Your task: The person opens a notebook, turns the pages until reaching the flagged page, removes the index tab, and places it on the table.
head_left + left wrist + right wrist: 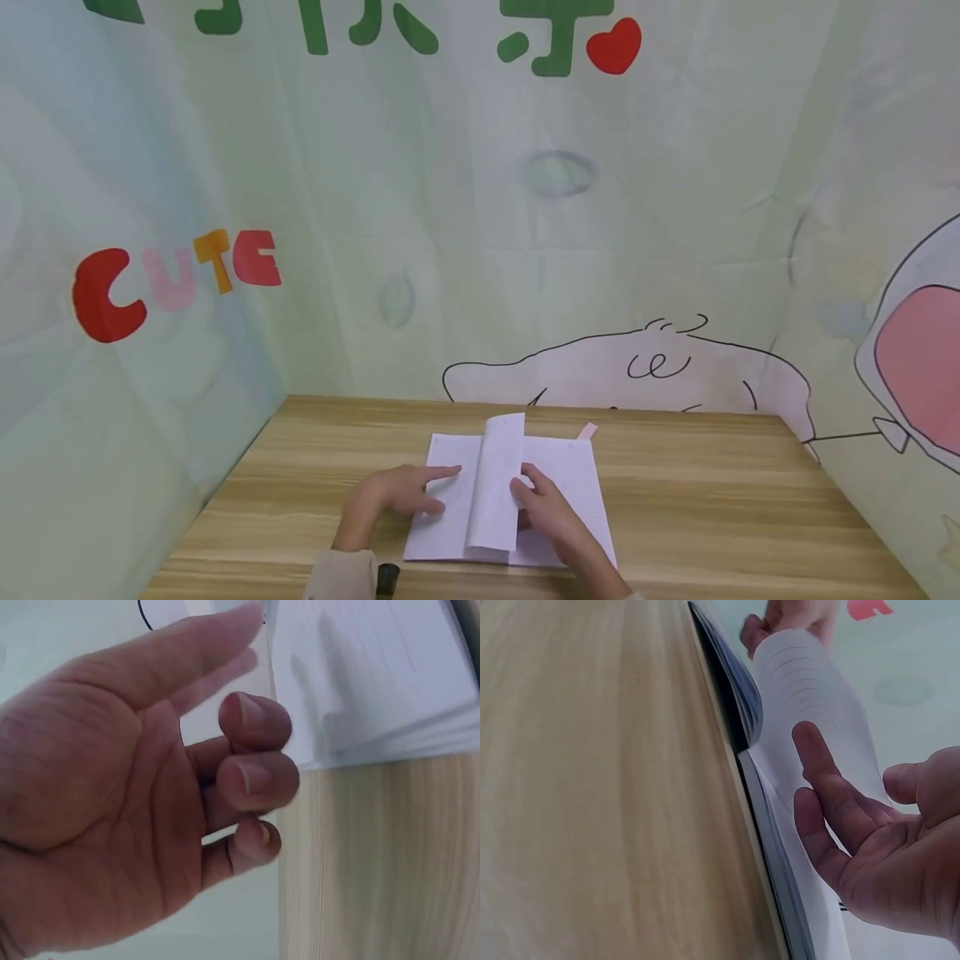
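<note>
An open notebook (573, 492) with white lined pages lies on the wooden table. One page (497, 492) stands raised and curved near its middle. My right hand (551, 508) holds that page by its right edge, thumb on the near face and index finger behind it. In the right wrist view the page (799, 682) bows upward beside the fingers. My left hand (405, 489) is over the notebook's left side, index finger pointing right. The left wrist view shows the left hand (142, 765) holding nothing, its lower fingers loosely bent; whether it touches the paper I cannot tell.
A pink tab (587, 431) sticks out past the notebook's top edge. Printed fabric (375, 208) hangs around the table (697, 492) at the back and both sides. A black band (387, 579) shows beside the left sleeve (341, 575).
</note>
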Motion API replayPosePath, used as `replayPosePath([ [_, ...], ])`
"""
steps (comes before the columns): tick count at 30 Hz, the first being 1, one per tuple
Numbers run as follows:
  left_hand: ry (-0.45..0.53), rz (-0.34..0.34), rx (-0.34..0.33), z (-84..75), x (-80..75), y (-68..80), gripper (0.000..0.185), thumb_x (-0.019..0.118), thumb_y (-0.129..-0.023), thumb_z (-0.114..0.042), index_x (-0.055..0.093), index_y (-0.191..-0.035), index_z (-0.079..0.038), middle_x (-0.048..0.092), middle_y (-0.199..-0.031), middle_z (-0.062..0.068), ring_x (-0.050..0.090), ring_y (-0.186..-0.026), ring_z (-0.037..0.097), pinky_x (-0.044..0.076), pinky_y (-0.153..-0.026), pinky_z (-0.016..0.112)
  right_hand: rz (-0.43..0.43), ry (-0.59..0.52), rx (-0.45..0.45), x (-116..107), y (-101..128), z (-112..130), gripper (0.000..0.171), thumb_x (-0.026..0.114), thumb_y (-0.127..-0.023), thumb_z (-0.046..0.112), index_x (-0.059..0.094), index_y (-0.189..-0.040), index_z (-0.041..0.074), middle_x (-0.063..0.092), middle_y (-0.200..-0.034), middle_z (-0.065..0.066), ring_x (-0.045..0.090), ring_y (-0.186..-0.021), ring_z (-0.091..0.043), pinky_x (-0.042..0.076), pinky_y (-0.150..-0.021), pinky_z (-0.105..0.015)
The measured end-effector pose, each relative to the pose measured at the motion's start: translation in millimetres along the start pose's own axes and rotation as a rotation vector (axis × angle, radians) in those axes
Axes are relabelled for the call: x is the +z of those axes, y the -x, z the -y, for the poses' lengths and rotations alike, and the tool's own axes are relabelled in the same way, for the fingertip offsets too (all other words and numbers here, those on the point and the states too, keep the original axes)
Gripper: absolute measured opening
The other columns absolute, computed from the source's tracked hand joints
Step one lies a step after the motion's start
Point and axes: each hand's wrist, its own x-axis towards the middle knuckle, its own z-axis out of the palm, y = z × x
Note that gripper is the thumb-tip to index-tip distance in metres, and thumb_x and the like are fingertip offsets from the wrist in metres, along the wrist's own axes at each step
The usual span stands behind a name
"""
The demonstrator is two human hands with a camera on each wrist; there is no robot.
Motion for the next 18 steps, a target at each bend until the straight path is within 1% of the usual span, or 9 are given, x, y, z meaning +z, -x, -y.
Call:
replayPosePath([
  [3,0.017,-0.023,0.086,-4.0,0.4,-2.3,0.064,0.070,-0.091,-0.021,0.047,-0.149,-0.010,0.066,-0.103,0.015,0.054,-0.083,0.017,0.048,-0.082,0.038,0.013,0.006,0.007,3,1,-1,0.053,0.045,-0.106,0.021,0.032,-0.148,-0.009,0.069,-0.106,-0.018,0.070,-0.074,-0.025,0.056,-0.073,-0.038],
  [5,0.039,-0.034,0.151,-8.6,1.2,-5.3,0.066,0.069,-0.093,-0.022,0.043,-0.152,-0.009,0.060,-0.081,0.006,0.050,-0.073,0.011,0.045,-0.070,0.030,0.029,0.011,0.008,4,1,-2,0.054,0.046,-0.106,0.021,0.031,-0.150,-0.006,0.067,-0.111,-0.020,0.071,-0.073,-0.025,0.054,-0.081,-0.042],
  [6,0.054,-0.037,0.176,-11.4,2.1,-6.9,0.067,0.069,-0.094,-0.024,0.041,-0.153,-0.009,0.053,-0.072,0.001,0.047,-0.067,0.009,0.042,-0.065,0.028,0.043,0.007,0.008,5,2,-2,0.053,0.045,-0.107,0.021,0.031,-0.152,-0.004,0.066,-0.113,-0.021,0.071,-0.072,-0.026,0.051,-0.086,-0.044],
  [7,0.066,-0.036,0.207,-14.4,3.6,-9.0,0.067,0.067,-0.095,-0.026,0.039,-0.154,-0.009,0.047,-0.068,-0.004,0.044,-0.063,0.007,0.040,-0.062,0.025,0.050,0.008,-0.001,6,2,-2,0.054,0.046,-0.107,0.021,0.031,-0.152,-0.003,0.066,-0.115,-0.022,0.071,-0.071,-0.026,0.051,-0.088,-0.046],
  [10,0.074,-0.039,0.293,-24.2,9.1,-15.2,0.068,0.064,-0.098,-0.031,0.035,-0.156,-0.010,0.041,-0.065,-0.010,0.040,-0.060,0.002,0.038,-0.061,0.021,0.073,0.005,-0.024,7,3,-3,0.054,0.046,-0.106,0.021,0.030,-0.153,-0.001,0.066,-0.116,-0.023,0.071,-0.071,-0.026,0.051,-0.086,-0.045],
  [12,0.059,-0.046,0.327,-29.4,13.2,-18.3,0.067,0.062,-0.099,-0.034,0.035,-0.156,-0.012,0.040,-0.065,-0.011,0.039,-0.060,0.001,0.038,-0.063,0.021,0.085,0.002,-0.040,9,3,-2,0.055,0.047,-0.106,0.019,0.030,-0.153,-0.002,0.066,-0.116,-0.024,0.071,-0.073,-0.026,0.055,-0.079,-0.042],
  [13,0.048,-0.052,0.335,-31.0,15.1,-19.7,0.066,0.062,-0.100,-0.034,0.035,-0.156,-0.013,0.040,-0.065,-0.011,0.039,-0.061,0.000,0.038,-0.064,0.021,0.085,0.007,-0.049,9,3,-2,0.055,0.047,-0.105,0.018,0.030,-0.153,-0.003,0.067,-0.117,-0.023,0.070,-0.075,-0.025,0.056,-0.073,-0.040],
  [14,0.041,-0.057,0.338,-32.7,16.3,-20.4,0.065,0.061,-0.100,-0.035,0.036,-0.156,-0.013,0.040,-0.065,-0.012,0.039,-0.061,0.000,0.038,-0.065,0.021,0.088,0.008,-0.047,10,3,-1,0.056,0.047,-0.105,0.017,0.029,-0.154,-0.003,0.067,-0.117,-0.023,0.070,-0.077,-0.026,0.056,-0.071,-0.038],
  [18,0.029,-0.069,0.330,-34.7,19.2,-21.9,0.061,0.059,-0.101,-0.036,0.039,-0.155,-0.014,0.040,-0.065,-0.011,0.039,-0.061,0.001,0.039,-0.065,0.022,0.100,0.023,-0.036,10,3,1,0.058,0.048,-0.104,0.016,0.027,-0.155,-0.003,0.066,-0.118,-0.023,0.070,-0.081,-0.026,0.056,-0.071,-0.036],
])
